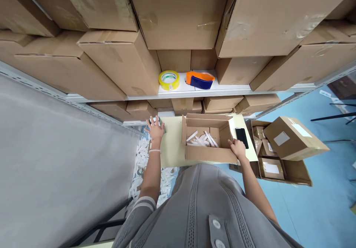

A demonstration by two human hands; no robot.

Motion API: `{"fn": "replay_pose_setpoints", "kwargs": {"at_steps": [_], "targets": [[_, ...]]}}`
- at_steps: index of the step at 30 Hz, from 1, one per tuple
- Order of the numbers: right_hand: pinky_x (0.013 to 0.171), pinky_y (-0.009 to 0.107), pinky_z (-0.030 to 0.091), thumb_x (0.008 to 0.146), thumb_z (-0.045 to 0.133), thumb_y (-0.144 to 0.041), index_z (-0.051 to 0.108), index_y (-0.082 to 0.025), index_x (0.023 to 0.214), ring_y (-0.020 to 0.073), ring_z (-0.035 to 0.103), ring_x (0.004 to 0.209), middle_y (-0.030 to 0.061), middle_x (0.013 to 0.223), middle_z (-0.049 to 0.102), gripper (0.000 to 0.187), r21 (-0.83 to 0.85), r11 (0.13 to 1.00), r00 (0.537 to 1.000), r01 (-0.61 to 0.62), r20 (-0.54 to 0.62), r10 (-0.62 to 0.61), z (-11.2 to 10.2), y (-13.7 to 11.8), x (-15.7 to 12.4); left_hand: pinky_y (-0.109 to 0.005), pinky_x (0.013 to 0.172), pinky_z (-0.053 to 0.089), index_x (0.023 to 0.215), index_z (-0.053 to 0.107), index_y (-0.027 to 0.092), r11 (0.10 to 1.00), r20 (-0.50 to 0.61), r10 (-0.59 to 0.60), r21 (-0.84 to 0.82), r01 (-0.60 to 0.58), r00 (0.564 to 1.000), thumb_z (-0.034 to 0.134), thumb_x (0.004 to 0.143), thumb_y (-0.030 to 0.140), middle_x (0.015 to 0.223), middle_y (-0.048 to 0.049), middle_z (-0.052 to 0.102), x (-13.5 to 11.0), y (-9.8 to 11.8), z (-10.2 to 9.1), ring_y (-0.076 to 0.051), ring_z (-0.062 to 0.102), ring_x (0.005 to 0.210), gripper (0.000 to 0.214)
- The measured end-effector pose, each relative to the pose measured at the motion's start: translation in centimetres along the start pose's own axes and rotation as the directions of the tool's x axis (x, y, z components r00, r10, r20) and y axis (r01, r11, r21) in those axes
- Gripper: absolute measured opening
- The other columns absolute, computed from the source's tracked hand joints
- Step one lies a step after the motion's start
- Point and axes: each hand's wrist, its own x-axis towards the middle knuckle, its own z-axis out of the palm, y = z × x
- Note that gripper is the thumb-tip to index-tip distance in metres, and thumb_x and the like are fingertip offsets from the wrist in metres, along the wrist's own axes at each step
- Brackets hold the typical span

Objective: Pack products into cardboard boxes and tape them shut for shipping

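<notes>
An uncovered cardboard box (211, 154) stands on the pale yellow table (172, 144), with several white paper strips (202, 139) inside. My right hand (238, 149) has its fingers closed on the box's right front corner. At the table's left end, my left hand (155, 130) reaches forward with fingers spread. It is over a small dark object (161, 124), mostly hidden by the hand; whether they touch, I cannot tell. A black phone (242, 138) lies on the table just beyond my right hand.
The shelf ahead holds a yellow tape roll (169, 80), an orange and blue tape dispenser (199, 79) and stacked cartons (122, 59). A large carton (297, 174) with smaller boxes stands right of the table. White scraps (164, 179) cover the floor at left, beside a grey wall (63, 159).
</notes>
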Motion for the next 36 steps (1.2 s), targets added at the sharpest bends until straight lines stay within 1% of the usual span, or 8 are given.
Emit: {"fn": "replay_pose_setpoints", "kwargs": {"at_steps": [2, 4, 8, 10, 15, 21, 29, 36], "targets": [[0.077, 0.03, 0.043, 0.1, 0.042, -0.039, 0.072, -0.009, 0.111, 0.0293, 0.069, 0.103, 0.0214, 0.107, 0.074, 0.044, -0.016, 1.0, 1.0, 0.007, 0.004, -0.007, 0.0, 0.9, 0.2, -0.068, 0.112, 0.031, 0.159, 0.023, 0.026, 1.0, -0.037, -0.007, 0.008, 0.007, 0.999, 0.037, 0.099, 0.048, 0.168, -0.0104, 0.013, -0.3, 0.1, 0.4, -0.039, 0.01, 0.153, 0.066], [0.078, 0.03, 0.043, 0.1, 0.042, -0.039, 0.072, -0.009, 0.112, 0.0292, 0.069, 0.103, 0.0211, 0.107, 0.074, 0.044, -0.03, 1.0, 1.0, 0.007, 0.002, -0.007, 0.1, 1.5, 0.4, -0.065, 0.113, 0.032, 0.159, 0.023, 0.026, 1.0, -0.068, -0.012, -0.001, 0.012, 0.998, 0.036, 0.099, 0.049, 0.168, -0.0097, 0.014, -0.5, 0.3, 0.8, -0.04, 0.014, 0.152, 0.066], [0.077, 0.031, 0.044, 0.101, 0.041, -0.039, 0.071, -0.009, 0.112, 0.0298, 0.069, 0.103, 0.0211, 0.107, 0.074, 0.044, -0.051, 0.999, 1.0, 0.01, -0.012, -0.011, 0.3, 1.7, 0.6, -0.052, 0.114, 0.036, 0.157, 0.031, 0.023, 0.998, -0.124, -0.016, -0.065, 0.008, 0.992, 0.036, 0.099, 0.049, 0.167, -0.0095, 0.018, -0.5, 0.4, 1.1, -0.037, 0.025, 0.147, 0.064], [0.077, 0.031, 0.044, 0.101, 0.041, -0.038, 0.071, -0.008, 0.112, 0.0298, 0.07, 0.102, 0.0211, 0.107, 0.074, 0.044, -0.058, 0.998, 1.0, 0.018, -0.017, -0.019, 0.4, 1.6, 0.8, -0.05, 0.113, 0.038, 0.156, 0.034, 0.022, 0.996, -0.133, -0.014, -0.095, 0.002, 0.991, 0.037, 0.099, 0.048, 0.167, -0.0102, 0.02, -0.3, 0.5, 1.1, -0.037, 0.026, 0.146, 0.062], [0.079, 0.03, 0.045, 0.101, 0.043, -0.037, 0.071, -0.009, 0.113, 0.0284, 0.071, 0.1, 0.0206, 0.104, 0.075, 0.042, -0.079, 0.996, 0.999, 0.029, -0.032, -0.032, 0.6, 1.8, 1.0, -0.052, 0.108, 0.042, 0.156, 0.034, 0.025, 0.991, -0.109, -0.036, -0.13, 0.022, 0.993, 0.036, 0.1, 0.039, 0.168, -0.0074, 0.017, -0.1, 0.6, 1.0, -0.037, 0.027, 0.144, 0.058], [0.08, 0.031, 0.046, 0.101, 0.041, -0.037, 0.07, -0.009, 0.117, 0.0293, 0.071, 0.102, 0.0211, 0.105, 0.075, 0.044, -0.078, 0.996, 0.999, 0.036, -0.034, -0.038, 0.6, 2.0, 0.9, -0.052, 0.105, 0.044, 0.157, 0.03, 0.028, 0.991, -0.076, -0.056, -0.126, 0.046, 0.996, 0.034, 0.1, 0.036, 0.168, -0.0061, 0.017, -0.2, 0.6, 1.0, -0.037, 0.031, 0.14, 0.058], [0.079, 0.032, 0.045, 0.102, 0.038, -0.037, 0.07, -0.006, 0.115, 0.0318, 0.07, 0.105, 0.0229, 0.108, 0.074, 0.047, -0.122, 0.991, 0.999, 0.046, -0.017, -0.048, 0.1, 1.8, 1.0, -0.054, 0.103, 0.043, 0.156, 0.034, 0.029, 0.991, -0.053, -0.018, -0.134, 0.011, 0.998, 0.036, 0.1, 0.033, 0.167, -0.0057, 0.019, 0.3, -0.1, 1.0, -0.038, 0.034, 0.136, 0.057], [0.081, 0.034, 0.046, 0.101, 0.036, -0.039, 0.071, -0.005, 0.113, 0.0337, 0.069, 0.107, 0.0252, 0.108, 0.073, 0.05, -0.166, 0.983, 0.997, 0.072, -0.029, -0.078, 0.6, 2.8, 1.9, -0.055, 0.106, 0.04, 0.155, 0.036, 0.029, 0.983, -0.064, 0.0, -0.183, -0.012, 0.998, 0.038, 0.098, 0.028, 0.167, -0.0055, 0.019, 0.1, 0.0, 1.5, -0.037, 0.032, 0.138, 0.057]]}}
